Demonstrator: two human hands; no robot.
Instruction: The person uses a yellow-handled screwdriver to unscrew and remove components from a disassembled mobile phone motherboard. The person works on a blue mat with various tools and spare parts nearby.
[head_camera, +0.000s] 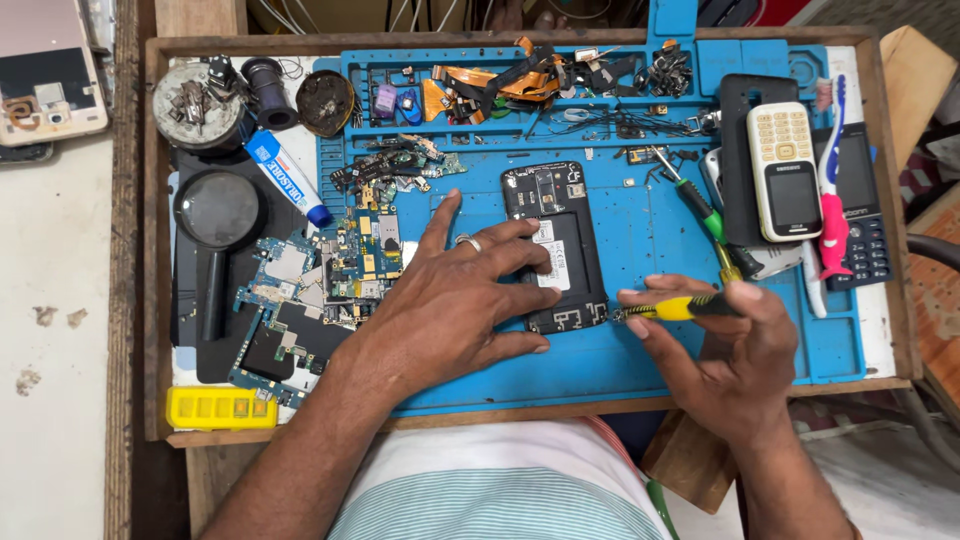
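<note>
Nearest the camera: striped shirt (500, 490), then two bare forearms reaching out over the tray. Left hand (450, 300) spread flat, fingers apart, pressing down on an opened black phone (556, 245) with its back cover off. Phone's long side running from near to far, in the middle of the blue mat (640, 360). Right hand (735, 350) closed around a small yellow-handled screwdriver (675, 307), lying sideways, tip pointing left and touching the phone's near right corner. Just right of the phone, and nearer to that corner than the left hand. Green screwdriver (700, 205) lying beyond it. Circuit boards (320, 280), black magnifying glass (215, 215) and yellow box (220, 408) to the left. White keypad phone (785, 170) and pink toothbrush (832, 190) at right, inside a wooden tray (155, 250).
</note>
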